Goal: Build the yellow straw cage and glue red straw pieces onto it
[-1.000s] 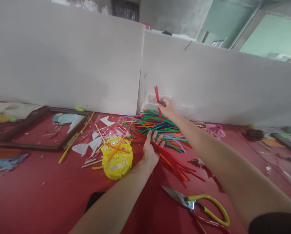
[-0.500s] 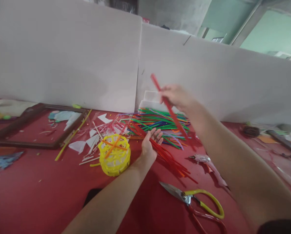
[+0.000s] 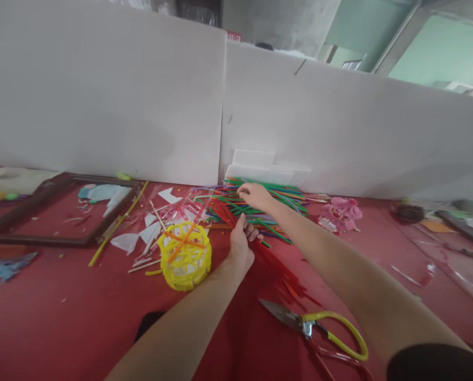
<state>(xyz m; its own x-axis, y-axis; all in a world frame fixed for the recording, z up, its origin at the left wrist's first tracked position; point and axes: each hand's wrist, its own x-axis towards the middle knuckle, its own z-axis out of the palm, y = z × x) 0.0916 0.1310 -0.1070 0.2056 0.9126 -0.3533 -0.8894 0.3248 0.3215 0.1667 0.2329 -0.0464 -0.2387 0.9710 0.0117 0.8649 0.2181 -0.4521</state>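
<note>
My left hand [image 3: 242, 241] is closed round a bundle of red pipe cleaners [image 3: 278, 264], which stick out past it on both sides. Above and just beyond it is my right hand [image 3: 256, 194], fingertips drawn together over a pile of mixed pipe cleaners [image 3: 288, 198], mostly green; whatever is between those fingertips is hidden. To the left of my left wrist stands a small yellow openwork basket [image 3: 187, 264] with an orange cross on top. Scissors [image 3: 300, 323] with one yellow and one red handle lie near my right forearm.
White foam boards [image 3: 339, 121] wall off the back of the red table [image 3: 81, 317]. A brown frame [image 3: 42, 241] lies at left, with white scraps [image 3: 127, 241] nearer the basket. A pink ruffled piece [image 3: 345, 211] sits right of the pile. A dark object [image 3: 147, 323] is partly under my left forearm.
My right hand has come down and left from in front of the board to the pile; the red pipe cleaners it held up no longer show there. My left fingers have curled round the bundle.
</note>
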